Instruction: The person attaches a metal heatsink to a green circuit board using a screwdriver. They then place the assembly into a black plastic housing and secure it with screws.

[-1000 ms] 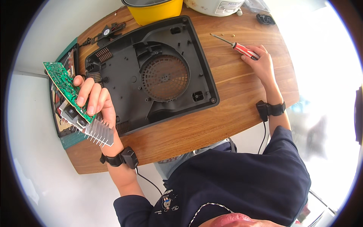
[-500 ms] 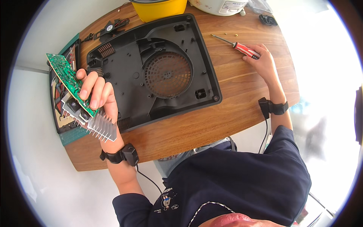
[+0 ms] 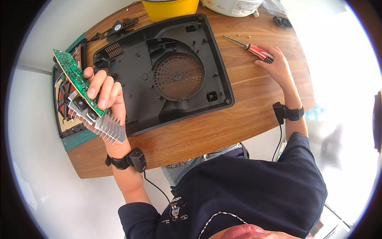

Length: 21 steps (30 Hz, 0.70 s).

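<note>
Up at the left, my left hand [image 3: 105, 89] grips a green circuit board [image 3: 73, 73], which is tilted on edge. A finned metal heat sink [image 3: 109, 127] is fixed to the board and hangs over my wrist. My right hand [image 3: 276, 65] rests on the table at the right, closed around the red, white and black handle of a screwdriver [image 3: 259, 53]. Its shaft points away to the left. Between my hands lies a black plastic housing [image 3: 135, 87] with a round vent grille [image 3: 178, 75], its inner side up.
Small brass-coloured screws [image 3: 249, 37] lie beyond the screwdriver. A black fan [image 3: 118, 28] sits at the far left. Under my left hand is another opened panel [image 3: 65, 125] on a green mat [image 3: 79, 139]. A yellow container [image 3: 171, 10] and a white appliance [image 3: 234, 7] stand at the back.
My left hand has shifted slightly to the right with the circuit board and heat sink, the heat sink end rising a little. The right hand keeps its hold on the screwdriver.
</note>
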Tool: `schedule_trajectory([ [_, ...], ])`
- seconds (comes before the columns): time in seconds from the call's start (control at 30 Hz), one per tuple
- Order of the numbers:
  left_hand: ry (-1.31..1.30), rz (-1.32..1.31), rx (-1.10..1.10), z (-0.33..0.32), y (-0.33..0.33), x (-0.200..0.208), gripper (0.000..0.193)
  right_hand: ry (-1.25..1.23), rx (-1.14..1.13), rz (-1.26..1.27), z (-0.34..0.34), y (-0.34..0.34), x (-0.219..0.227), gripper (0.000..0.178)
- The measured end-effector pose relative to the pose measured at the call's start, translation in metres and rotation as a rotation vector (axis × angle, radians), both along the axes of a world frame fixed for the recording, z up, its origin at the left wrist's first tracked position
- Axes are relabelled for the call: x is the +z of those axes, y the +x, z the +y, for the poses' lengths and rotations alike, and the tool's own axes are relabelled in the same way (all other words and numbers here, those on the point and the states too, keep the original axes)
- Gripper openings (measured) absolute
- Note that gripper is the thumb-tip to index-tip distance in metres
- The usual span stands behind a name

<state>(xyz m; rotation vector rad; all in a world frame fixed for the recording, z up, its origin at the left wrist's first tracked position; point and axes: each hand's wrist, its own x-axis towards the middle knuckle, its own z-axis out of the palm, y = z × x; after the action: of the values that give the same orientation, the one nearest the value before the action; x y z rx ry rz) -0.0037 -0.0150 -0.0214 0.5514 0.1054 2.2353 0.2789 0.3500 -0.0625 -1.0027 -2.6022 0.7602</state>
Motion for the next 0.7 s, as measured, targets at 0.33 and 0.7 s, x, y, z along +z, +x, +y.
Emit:
schedule_trajectory([
  [0.33, -0.004, 0.006, -0.011, -0.001, -0.001, -0.003, 0.04, 0.137, -0.016, 0.043, -0.01, -0.006, 0.006, 0.046],
  [0.7, -0.018, 0.097, 0.005, -0.005, -0.01, -0.014, 0.074, 0.061, 0.408, 0.338, -0.1, -0.075, 0.08, 0.026],
])
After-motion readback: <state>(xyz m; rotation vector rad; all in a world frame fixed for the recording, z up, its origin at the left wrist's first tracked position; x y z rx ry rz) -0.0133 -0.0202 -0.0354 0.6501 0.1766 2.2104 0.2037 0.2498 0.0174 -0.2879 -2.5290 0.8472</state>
